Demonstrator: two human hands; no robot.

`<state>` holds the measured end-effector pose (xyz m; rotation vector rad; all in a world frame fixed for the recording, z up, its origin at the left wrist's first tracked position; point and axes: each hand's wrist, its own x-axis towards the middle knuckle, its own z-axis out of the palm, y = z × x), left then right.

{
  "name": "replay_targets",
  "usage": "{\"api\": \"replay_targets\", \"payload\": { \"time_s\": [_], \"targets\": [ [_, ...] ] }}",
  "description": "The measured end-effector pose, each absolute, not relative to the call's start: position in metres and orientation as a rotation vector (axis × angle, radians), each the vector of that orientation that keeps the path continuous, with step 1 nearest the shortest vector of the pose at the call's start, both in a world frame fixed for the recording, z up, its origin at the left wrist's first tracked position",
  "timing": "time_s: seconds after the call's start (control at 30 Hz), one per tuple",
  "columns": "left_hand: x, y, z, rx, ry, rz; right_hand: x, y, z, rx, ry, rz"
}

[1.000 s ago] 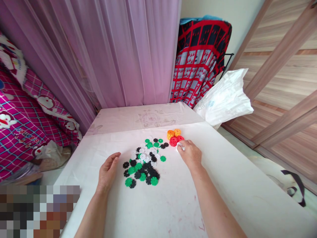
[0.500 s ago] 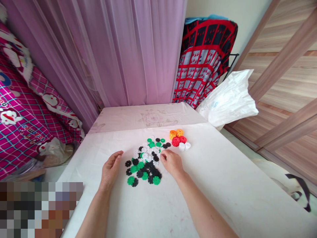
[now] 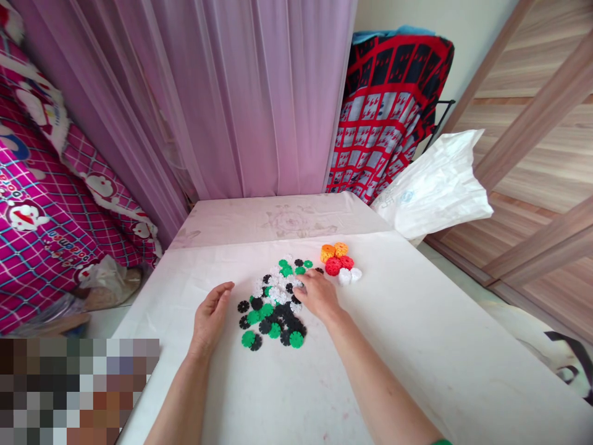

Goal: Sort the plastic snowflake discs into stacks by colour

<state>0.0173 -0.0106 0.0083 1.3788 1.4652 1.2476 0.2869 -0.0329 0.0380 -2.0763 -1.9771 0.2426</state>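
A loose spread of notched discs lies mid-table: green discs (image 3: pixel 296 339), black discs (image 3: pixel 243 306) and white discs (image 3: pixel 274 293). My right hand (image 3: pixel 317 295) reaches over the right side of the spread, its fingertips at the white and black discs; what they pinch, if anything, is too small to make out. Left of the spread, my left hand (image 3: pixel 212 316) rests on its side with thumb and fingers apart, holding nothing. Beyond my right hand stand stacked orange discs (image 3: pixel 327 253), red discs (image 3: pixel 332 266) and white stacks (image 3: pixel 344 276).
The table (image 3: pixel 296 395) has a pale cover with a floral strip at its far end. A white plastic bag (image 3: pixel 435 185) leans at the far right corner. Behind hang purple curtains (image 3: pixel 259 99); a red patterned cloth (image 3: pixel 370 123) drapes at the back right.
My right hand has moved slightly left and forward over the discs, with its fingers spread more. My left hand keeps its pose. The whole view has shifted slightly.
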Motion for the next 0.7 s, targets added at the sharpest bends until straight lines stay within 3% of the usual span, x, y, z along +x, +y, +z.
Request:
{"api": "replay_targets", "payload": {
  "time_s": [0.37, 0.7],
  "targets": [
    [0.017, -0.011, 0.008, 1.349, 1.462, 1.246, 0.291, -0.037, 0.035, -2.081, -1.941, 0.114],
    [0.017, -0.01, 0.007, 1.363, 1.484, 1.254, 0.38, -0.055, 0.059, -2.332, -1.521, -0.114]
  ]
}}
